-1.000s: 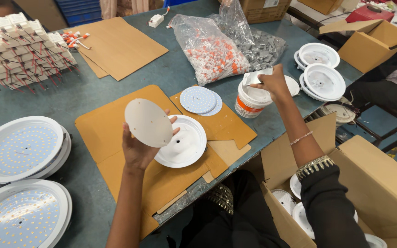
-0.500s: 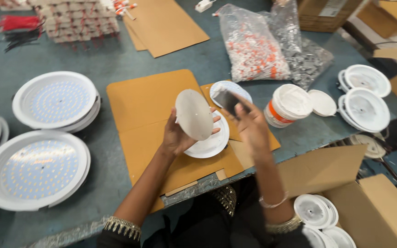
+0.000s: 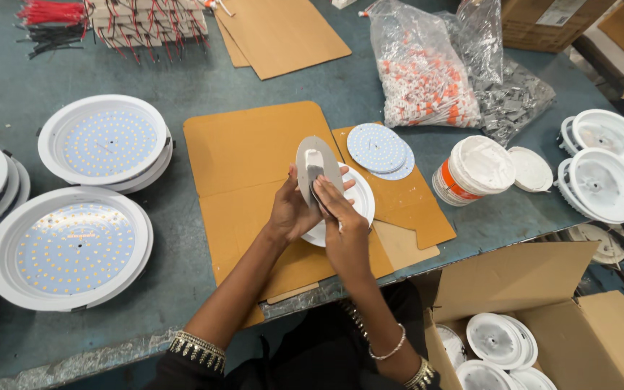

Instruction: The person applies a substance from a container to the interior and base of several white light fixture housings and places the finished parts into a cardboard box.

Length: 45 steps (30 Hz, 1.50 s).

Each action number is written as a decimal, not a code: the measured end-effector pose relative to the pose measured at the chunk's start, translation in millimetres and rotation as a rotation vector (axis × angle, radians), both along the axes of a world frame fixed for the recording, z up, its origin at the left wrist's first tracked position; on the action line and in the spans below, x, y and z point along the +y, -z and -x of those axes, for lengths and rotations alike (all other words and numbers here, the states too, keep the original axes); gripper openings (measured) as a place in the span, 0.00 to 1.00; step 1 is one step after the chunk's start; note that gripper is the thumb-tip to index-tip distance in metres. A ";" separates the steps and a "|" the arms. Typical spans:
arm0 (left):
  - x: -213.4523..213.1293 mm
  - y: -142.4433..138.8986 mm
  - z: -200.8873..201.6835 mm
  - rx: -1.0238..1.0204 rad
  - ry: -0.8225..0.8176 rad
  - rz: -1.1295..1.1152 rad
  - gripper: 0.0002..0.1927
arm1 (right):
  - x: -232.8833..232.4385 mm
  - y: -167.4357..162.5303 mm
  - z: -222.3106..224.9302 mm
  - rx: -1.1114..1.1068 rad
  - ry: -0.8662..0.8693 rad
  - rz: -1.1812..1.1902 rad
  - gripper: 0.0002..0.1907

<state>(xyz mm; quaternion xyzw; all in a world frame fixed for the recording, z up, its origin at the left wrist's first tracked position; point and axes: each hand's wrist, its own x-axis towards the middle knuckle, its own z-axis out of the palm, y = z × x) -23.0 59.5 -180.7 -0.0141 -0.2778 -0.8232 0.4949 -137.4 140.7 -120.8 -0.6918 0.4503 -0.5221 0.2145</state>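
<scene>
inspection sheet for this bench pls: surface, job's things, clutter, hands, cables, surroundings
Surface: blue-grey table, brown cardboard sheets under the work.
Job's things: round disc held on edge; white housing beneath; LED boards beside it.
Clutter: white tub open, lid alongside; bags of small parts; finished panels stacked on the left side.
Hands: left hand grips the disc; right hand spreads paste on it.
Cables: red and black wire bundles at the far edge.
Surroundings: carton of housings below the table.

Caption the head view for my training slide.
Left hand holds a round disc; right hand spreads white paste on it.
</scene>
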 end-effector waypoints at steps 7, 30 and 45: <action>-2.3 -5.0 -4.6 0.080 0.025 -0.053 0.50 | 9.2 -30.4 20.0 0.090 -0.077 -0.015 0.21; 5.5 2.1 -16.4 -0.111 0.073 0.174 0.42 | -21.8 -30.8 34.6 -0.066 0.134 0.052 0.12; 10.2 -9.3 -13.6 -0.363 0.009 0.313 0.55 | -7.3 -31.1 10.4 -0.244 0.160 -0.157 0.15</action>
